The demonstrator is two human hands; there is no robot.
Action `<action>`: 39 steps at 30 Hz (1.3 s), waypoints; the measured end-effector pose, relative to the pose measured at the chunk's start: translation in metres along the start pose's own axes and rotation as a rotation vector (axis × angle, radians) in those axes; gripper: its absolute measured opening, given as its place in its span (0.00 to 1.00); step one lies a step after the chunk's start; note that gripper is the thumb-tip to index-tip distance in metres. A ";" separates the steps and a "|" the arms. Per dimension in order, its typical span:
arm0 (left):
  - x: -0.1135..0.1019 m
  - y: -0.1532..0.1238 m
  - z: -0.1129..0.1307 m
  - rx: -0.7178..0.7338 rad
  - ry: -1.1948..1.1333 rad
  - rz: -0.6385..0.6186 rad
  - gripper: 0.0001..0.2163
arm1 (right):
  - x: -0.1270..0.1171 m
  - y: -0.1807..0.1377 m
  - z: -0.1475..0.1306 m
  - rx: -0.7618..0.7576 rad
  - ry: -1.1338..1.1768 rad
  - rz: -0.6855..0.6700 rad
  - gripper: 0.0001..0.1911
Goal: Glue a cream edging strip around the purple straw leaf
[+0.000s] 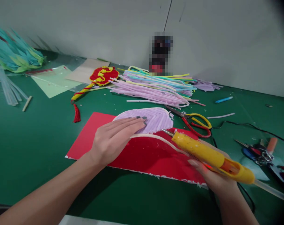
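Observation:
My left hand (115, 137) lies flat with its fingers stretched over a rounded panel of lilac pipe cleaners (157, 120), pressing on its left part. The panel rests on a red board (148, 157) with frayed white edges. A cream pipe cleaner (153, 136) borders the panel's upper and lower sides, and its loose end trails right across the board. My right hand (218, 179) is wrapped round a yellow hot glue gun (202, 153), whose metal nozzle points at the panel's lower right edge. A clear glue stick (271, 190) sticks out of the gun's back.
Scissors (198, 125) with red and yellow handles lie right of the panel. Behind are piled pipe cleaners (153, 89) and a red-and-yellow fan-shaped ornament (104, 76). Glue sticks (10, 87) lie at left. A black cord (251, 125) and keys (261, 154) are at right.

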State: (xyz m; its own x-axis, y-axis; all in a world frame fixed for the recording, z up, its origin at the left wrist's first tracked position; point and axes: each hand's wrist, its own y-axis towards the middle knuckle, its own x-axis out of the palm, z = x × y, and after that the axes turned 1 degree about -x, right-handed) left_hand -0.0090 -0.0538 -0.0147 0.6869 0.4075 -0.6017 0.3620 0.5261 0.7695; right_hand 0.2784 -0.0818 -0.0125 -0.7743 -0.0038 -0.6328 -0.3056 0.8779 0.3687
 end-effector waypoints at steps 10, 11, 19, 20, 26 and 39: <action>-0.001 0.001 0.000 -0.003 -0.002 0.014 0.17 | -0.002 0.001 -0.001 0.024 0.027 0.014 0.05; -0.001 0.001 0.000 -0.001 -0.003 0.013 0.17 | -0.002 0.001 0.000 0.024 0.021 0.018 0.04; -0.001 0.001 -0.001 0.013 0.012 -0.001 0.17 | -0.001 0.000 0.002 0.028 0.013 0.022 0.03; -0.002 0.001 -0.001 0.025 0.010 0.002 0.17 | -0.001 0.000 0.002 0.028 0.006 0.023 0.04; -0.003 0.002 -0.001 0.013 0.007 0.000 0.16 | -0.002 0.001 0.000 0.041 -0.007 0.003 0.06; -0.002 0.001 -0.001 -0.003 0.013 0.010 0.15 | -0.003 0.001 0.000 0.095 -0.030 0.016 0.11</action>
State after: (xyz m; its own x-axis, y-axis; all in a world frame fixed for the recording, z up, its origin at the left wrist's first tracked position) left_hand -0.0105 -0.0535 -0.0123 0.6822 0.4221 -0.5970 0.3536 0.5242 0.7747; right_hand 0.2800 -0.0807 -0.0103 -0.7616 0.0239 -0.6476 -0.2378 0.9193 0.3136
